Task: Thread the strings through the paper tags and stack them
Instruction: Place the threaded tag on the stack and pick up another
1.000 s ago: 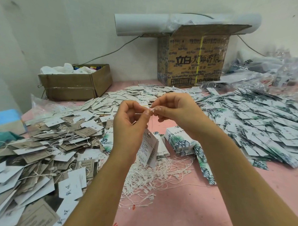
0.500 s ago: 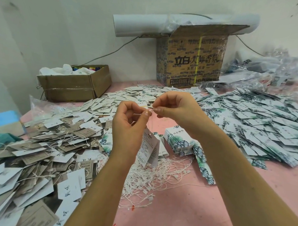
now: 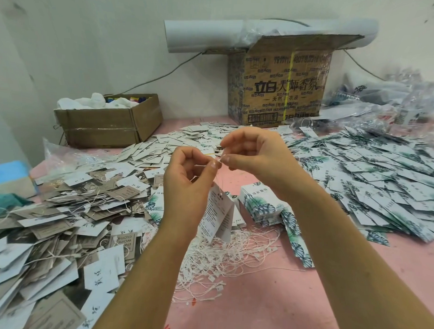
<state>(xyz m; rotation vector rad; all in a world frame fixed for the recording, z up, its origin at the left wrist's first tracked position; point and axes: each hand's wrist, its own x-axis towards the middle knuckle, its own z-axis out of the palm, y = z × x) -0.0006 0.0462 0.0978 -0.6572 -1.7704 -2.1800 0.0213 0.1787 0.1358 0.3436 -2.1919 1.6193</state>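
Left hand [image 3: 188,188] and right hand [image 3: 260,161] are both raised over the table, fingertips meeting at one spot between them. Each pinches an end of the string [image 3: 217,175], thumb against forefinger, with the other fingers loosely curled. Whether the two ends are joined yet: cannot tell, too small.

The string drops from the pinch to the hanging tags [image 3: 218,213]. This is a small set, count unclear, clear of the table.
- Long axis: near vertical, lower end tilted slightly right.
- Position: directly below the pinch point.
- Nearer hand: left, its palm edge just beside the top of the set.

Judgement: the step in hand is closing the loop, and setting the set down comes next. The pile of strung tags [image 3: 61,220] lies left of the hands, so the left hand looks better placed to carry it across.

Around the hanging set:
- Loose strings [image 3: 232,258] lie beneath it on the pink table [image 3: 267,309].
- A neat stack of leaf-print tags [image 3: 257,202] sits just right of it.
- A wide spread of leaf-print tags [image 3: 383,175] lies further right.
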